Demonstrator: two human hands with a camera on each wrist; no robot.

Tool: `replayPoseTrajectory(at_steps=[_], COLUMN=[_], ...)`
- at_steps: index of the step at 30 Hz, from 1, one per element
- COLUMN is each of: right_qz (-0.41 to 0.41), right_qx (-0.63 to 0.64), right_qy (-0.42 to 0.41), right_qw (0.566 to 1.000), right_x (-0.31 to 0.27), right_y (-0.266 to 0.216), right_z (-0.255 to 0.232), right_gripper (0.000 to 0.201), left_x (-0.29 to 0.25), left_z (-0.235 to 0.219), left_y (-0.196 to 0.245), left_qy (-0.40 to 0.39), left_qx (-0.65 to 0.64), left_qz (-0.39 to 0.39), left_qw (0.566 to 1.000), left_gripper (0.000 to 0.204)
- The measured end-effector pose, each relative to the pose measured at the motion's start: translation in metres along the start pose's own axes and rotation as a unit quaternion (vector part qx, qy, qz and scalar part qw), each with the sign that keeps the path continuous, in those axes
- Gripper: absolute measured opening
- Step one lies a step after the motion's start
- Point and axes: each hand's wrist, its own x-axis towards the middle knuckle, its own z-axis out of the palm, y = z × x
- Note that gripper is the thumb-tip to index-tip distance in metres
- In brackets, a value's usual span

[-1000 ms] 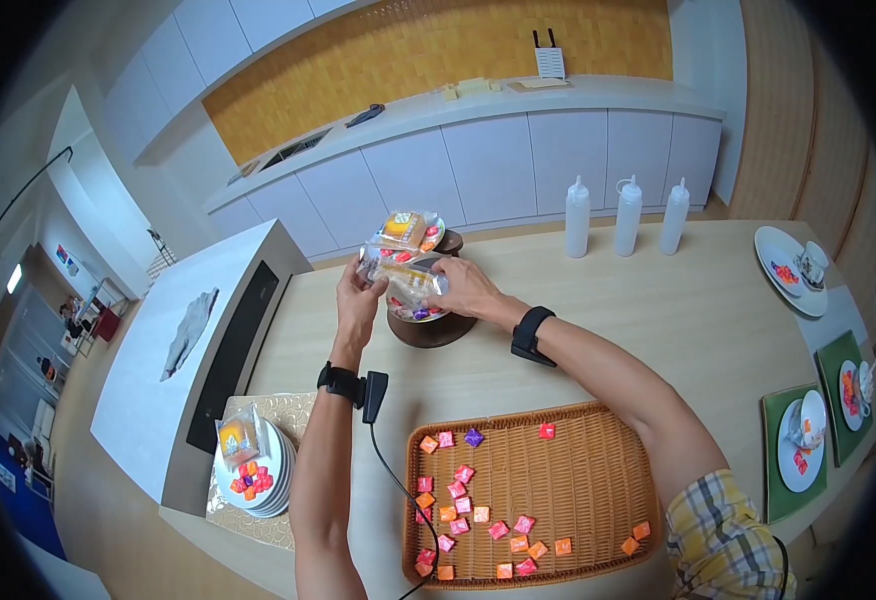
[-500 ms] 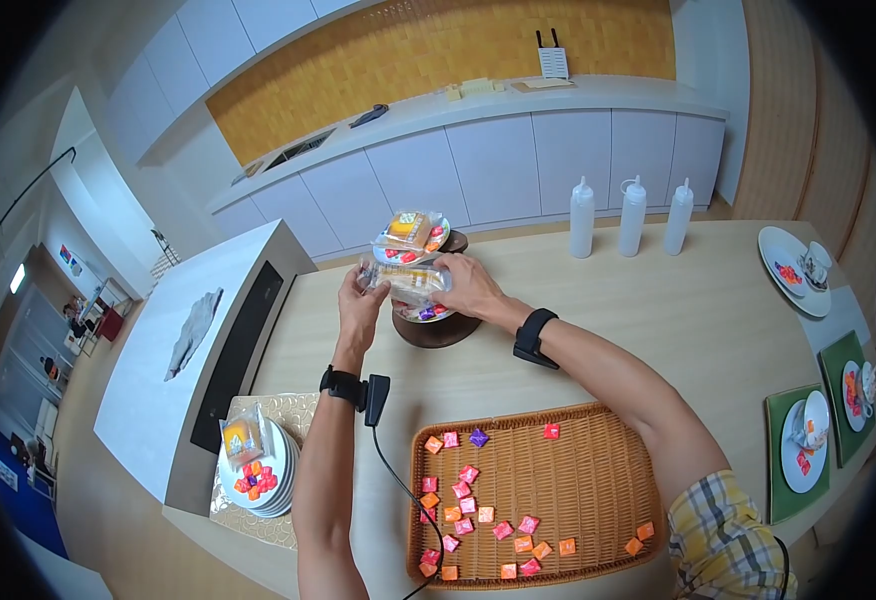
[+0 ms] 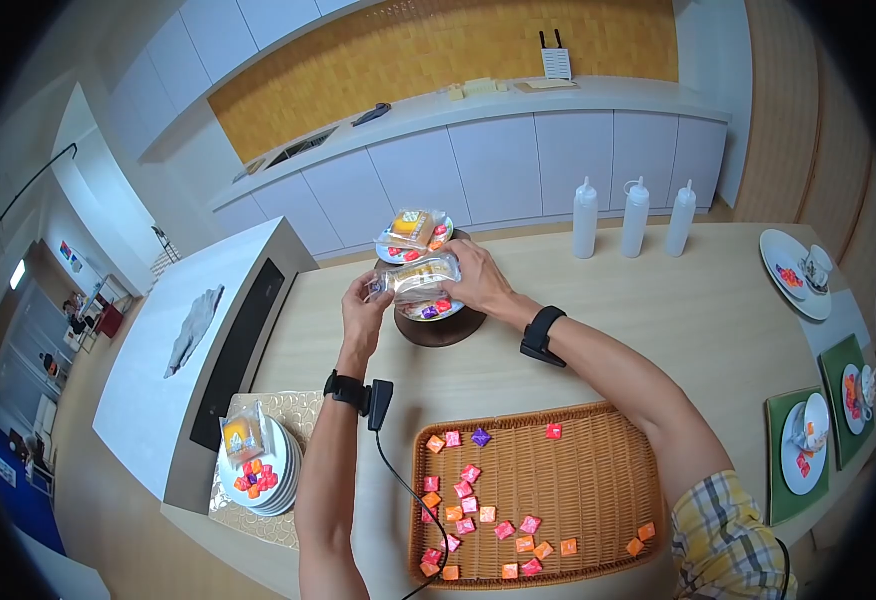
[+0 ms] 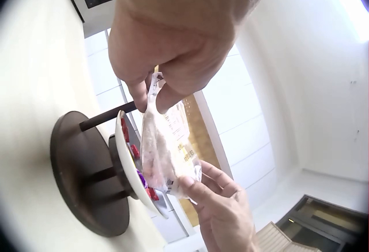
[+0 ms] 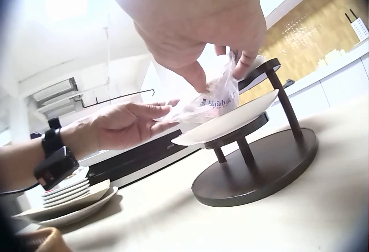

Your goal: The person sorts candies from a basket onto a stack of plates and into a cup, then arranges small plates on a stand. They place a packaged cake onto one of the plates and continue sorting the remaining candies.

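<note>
A clear-wrapped pastry (image 3: 421,279) stretches between the two hands, over the lower plate of a dark two-tier stand (image 5: 256,174). My left hand (image 3: 363,312) pinches the wrapper's left end between thumb and fingers. At the other end, my right hand (image 3: 485,283) grips the wrapper with thumb and fingertips. The lower white plate (image 5: 236,122) carries red and purple wrapped candies (image 3: 432,310), partly hidden under the packet. Behind, on the upper tier, another wrapped pastry (image 3: 411,228) lies on a plate with candies.
A wicker tray (image 3: 568,480) with scattered candies lies in front. Stacked plates (image 3: 283,485), topped with a wrapped pastry and candies, stand at left. Three squeeze bottles (image 3: 634,225) line the back right. Place settings with green mats (image 3: 776,490) and cups occupy the right edge.
The packet has turned from sloping down rightward to having its right end higher. My right hand has shifted slightly right and up, and my left hand keeps its pinch.
</note>
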Motion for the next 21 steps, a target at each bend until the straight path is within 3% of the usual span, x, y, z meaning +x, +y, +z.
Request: replayPoseTrajectory(at_steps=[6,17,21], right_qz=[-0.018,0.001,0.010], right_qx=[-0.010,-0.012,0.009], right_qy=[0.044,0.008,-0.002], right_qw=[0.999,1.000,1.000], right_x=[0.001,-0.001,0.000], right_y=[0.006,0.002,0.004], right_z=[0.004,0.006,0.008], right_gripper=[0.049,0.049,0.052], left_x=[-0.001,-0.003,-0.006], left_z=[-0.003,-0.006,-0.007], left_y=[-0.009,-0.015,-0.011], left_qy=[0.012,0.021,0.006], left_qx=[0.007,0.111,0.086], left_qz=[-0.036,-0.034,-0.081], left_qw=[0.999,0.993,0.993], left_gripper=[0.054,0.063,0.065])
